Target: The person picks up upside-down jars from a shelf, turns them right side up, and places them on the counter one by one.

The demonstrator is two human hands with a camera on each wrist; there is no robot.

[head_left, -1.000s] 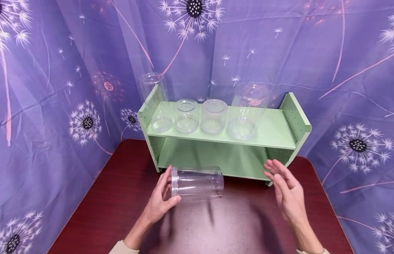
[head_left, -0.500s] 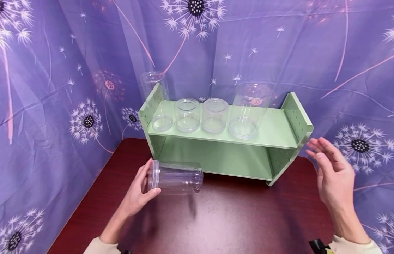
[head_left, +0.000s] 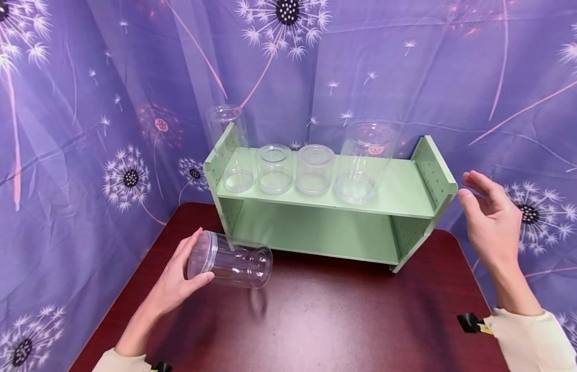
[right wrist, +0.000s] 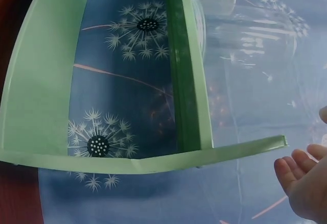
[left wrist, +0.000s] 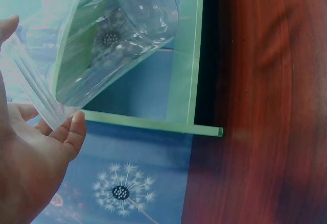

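Note:
My left hand [head_left: 174, 284] grips a clear plastic jar [head_left: 242, 264] around its lidded end, thumb in front and fingers behind. The jar lies sideways in the air before the lower left corner of the green shelf, its far end dipping slightly. In the left wrist view the ridged lid [left wrist: 38, 89] sits between thumb and fingers. Off the shelf's right end, my right hand [head_left: 495, 222] is raised with loosely bent fingers and nothing in it. In the right wrist view its fingertips are close to the end of the side panel [right wrist: 245, 151], apart from it.
A two-tier green shelf [head_left: 316, 230] stands on the dark red table [head_left: 316, 320]. On its upper tier are a tall narrow jar [head_left: 237, 165], two short jars, left [head_left: 274, 173] and right [head_left: 314, 173], and a large wide jar [head_left: 362, 165]. Purple dandelion cloth [head_left: 279, 77] hangs behind.
My left hand has carried the jar leftward and slightly up, and the jar's far end has tipped down. My right hand has moved right and up, past the shelf's end.

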